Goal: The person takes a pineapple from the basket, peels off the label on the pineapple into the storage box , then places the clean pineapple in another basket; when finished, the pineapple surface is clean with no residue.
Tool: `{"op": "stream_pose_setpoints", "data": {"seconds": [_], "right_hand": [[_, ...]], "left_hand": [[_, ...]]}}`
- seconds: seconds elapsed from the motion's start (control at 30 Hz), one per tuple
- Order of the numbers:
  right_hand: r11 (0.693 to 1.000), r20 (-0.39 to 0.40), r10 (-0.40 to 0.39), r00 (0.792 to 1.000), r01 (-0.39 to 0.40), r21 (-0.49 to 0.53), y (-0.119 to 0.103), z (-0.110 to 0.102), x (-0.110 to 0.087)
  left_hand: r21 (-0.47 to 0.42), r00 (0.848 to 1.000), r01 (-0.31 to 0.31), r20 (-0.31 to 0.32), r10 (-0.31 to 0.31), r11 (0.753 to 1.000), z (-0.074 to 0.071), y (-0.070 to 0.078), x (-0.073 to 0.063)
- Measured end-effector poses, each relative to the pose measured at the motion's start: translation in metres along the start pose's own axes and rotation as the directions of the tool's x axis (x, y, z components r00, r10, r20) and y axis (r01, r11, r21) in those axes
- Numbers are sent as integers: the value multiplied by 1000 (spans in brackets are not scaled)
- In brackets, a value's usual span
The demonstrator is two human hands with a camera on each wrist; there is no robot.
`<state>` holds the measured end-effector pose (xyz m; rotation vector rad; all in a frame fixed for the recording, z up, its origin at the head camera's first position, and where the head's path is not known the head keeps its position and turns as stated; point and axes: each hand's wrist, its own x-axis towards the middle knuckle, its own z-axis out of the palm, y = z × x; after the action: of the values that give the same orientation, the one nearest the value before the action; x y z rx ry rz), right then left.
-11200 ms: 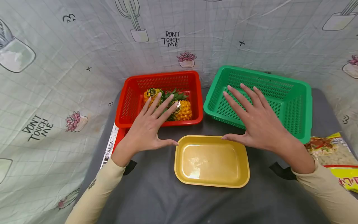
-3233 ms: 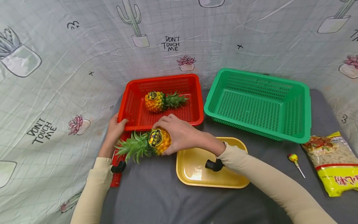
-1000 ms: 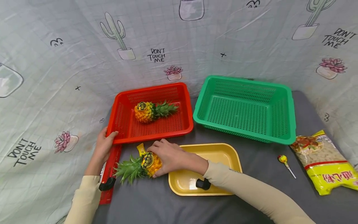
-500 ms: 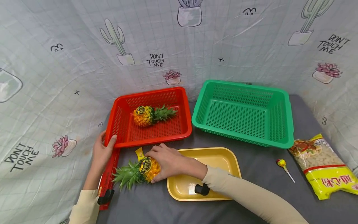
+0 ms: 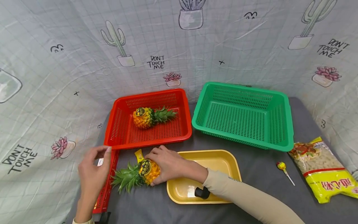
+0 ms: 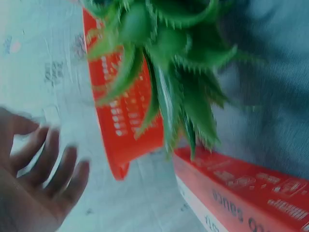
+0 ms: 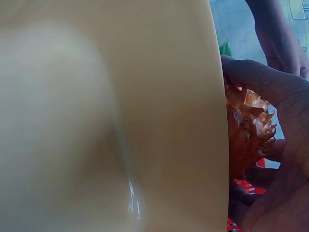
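Head view shows the right hand (image 5: 169,165) gripping a pineapple (image 5: 151,172) beside the tray (image 5: 213,159), the left hand (image 5: 91,176) loosely curled, empty, near the red basket (image 5: 148,144).

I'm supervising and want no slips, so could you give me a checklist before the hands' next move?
1. Right hand gripping the front pineapple: ok.
2. Front pineapple raised off the table: cannot tell.
3. Left hand free of the red basket: ok, a gap shows in the left wrist view.
4. Other pineapple inside the red basket: ok.
5. Space above the yellow tray unobstructed: not ok, the right sleeve crosses over it.
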<state>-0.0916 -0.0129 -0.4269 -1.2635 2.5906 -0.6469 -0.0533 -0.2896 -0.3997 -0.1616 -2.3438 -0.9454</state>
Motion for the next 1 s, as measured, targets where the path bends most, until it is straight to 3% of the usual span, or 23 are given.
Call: {"op": "stream_pose_setpoints", "data": {"seconds": [0.03,0.1,0.2,0.3,0.4,0.47,0.8,1.0], "right_hand": [[1000,-2,-1,1000,1,4,0,0,0],[1000,-5,-2,1000,2,8,0,0,-1],[1000,-10,-3,1000,3,15,0,0,-1],[1000,-19,-3,1000,3,21,0,1,-1],[1000,-32,-2,999,3,24,1,1,-2],[1000,-39,0,999,1,27,1,1,-1],[999,-67,-22,998,25,43,2,3,-2],[997,-76,-20,997,25,66,2,5,-2]], "left_hand": [[0,997,-40,65,40,999,0,3,-3],[4,973,-100,211,97,995,0,9,-10],[22,906,-141,406,120,990,3,15,-19],[50,845,-139,527,92,989,10,17,-26],[59,807,-122,588,65,991,16,16,-32],[64,794,-127,605,62,990,19,16,-34],[94,765,-229,633,119,969,32,8,-38],[100,761,-190,643,82,977,33,5,-39]]}}
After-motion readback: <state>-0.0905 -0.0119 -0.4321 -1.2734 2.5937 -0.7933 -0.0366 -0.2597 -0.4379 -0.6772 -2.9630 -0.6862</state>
